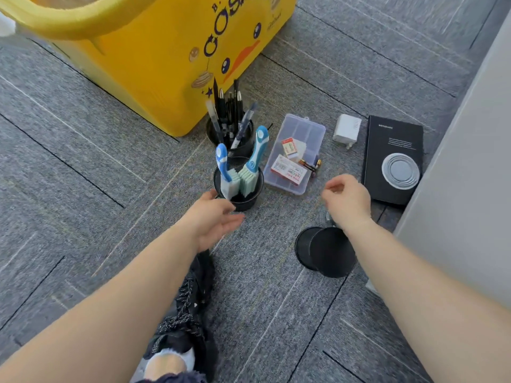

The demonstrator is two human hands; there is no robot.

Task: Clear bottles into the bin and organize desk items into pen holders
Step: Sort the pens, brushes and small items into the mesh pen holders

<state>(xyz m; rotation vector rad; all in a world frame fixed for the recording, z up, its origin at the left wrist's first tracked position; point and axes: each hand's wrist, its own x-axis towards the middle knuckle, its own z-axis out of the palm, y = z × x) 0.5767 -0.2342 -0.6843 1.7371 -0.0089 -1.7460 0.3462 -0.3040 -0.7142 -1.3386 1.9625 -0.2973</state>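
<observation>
- The left grip [218, 217] is open, its fingers straight and relaxed, palm turned to the right; the thumb reaches the near rim of a black mesh pen holder [244, 201].
- The right grip [347, 201] hangs with loosely curled fingers, and nothing shows between them.
- Under the right wrist a second, empty pen holder [327, 251] lies tipped on the carpet floor [83, 161].
- The pen holder by the left thumb stands upright and carries two blue-handled brushes [255, 156], heads down, handles leaning apart.
- Just behind it, touching or nearly so, stands a third pen holder [244, 143] packed with dark pens [221, 111].
- Right of the two upright holders lies a clear compartment box [297, 125] with erasers [293, 146] in it; batteries [311, 165] lie at its right edge.
- Farther right, a white charger [347, 129] lies near a black notebook [392, 145], which bears a round grey disc [400, 171].
- The yellow bin [154, 64] stands behind the pens, close to their holder; its inside cannot be seen.
- A pale grey panel [470, 189] rises along the right side.
- Dark fabric [190, 299] lies beneath the left forearm.
</observation>
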